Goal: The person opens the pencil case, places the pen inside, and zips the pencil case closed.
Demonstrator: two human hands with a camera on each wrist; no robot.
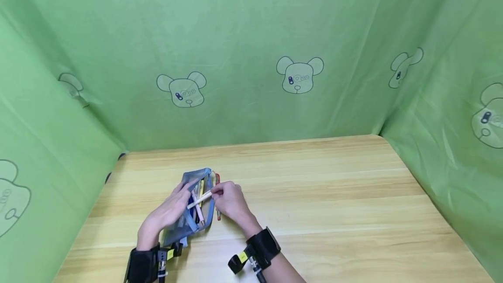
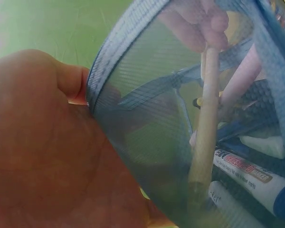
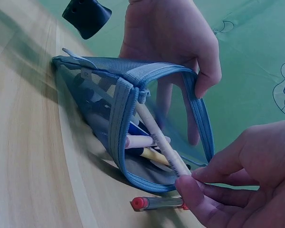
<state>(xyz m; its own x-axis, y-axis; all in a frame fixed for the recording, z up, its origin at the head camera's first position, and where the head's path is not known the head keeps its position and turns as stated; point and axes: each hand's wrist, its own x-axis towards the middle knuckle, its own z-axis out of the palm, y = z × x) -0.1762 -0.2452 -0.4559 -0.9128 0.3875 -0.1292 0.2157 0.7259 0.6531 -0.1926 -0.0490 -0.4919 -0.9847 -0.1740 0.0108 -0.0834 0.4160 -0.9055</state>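
A blue mesh pencil case (image 1: 173,232) lies on the table, its zipped mouth spread wide. My left hand (image 1: 170,208) holds the case by its rim, with the thumb at the zip edge and fingers behind the mesh, as the right wrist view shows. Between thumb and fingertips my right hand (image 1: 232,200) pinches one end of a cream-white pen (image 3: 161,140). That pen slants across the mouth, its far end inside the case. Within the case are a whiteboard marker (image 2: 249,175), a pink pen (image 1: 198,208), a yellow stick (image 1: 201,187) and other pens partly hidden by mesh.
A red-capped pen (image 3: 140,203) lies on the wooden table (image 1: 334,204) just right of the case. Green cloth (image 1: 243,25) with bear-head prints hangs behind the table and at both sides. Black camera straps (image 1: 263,248) wrap both wrists.
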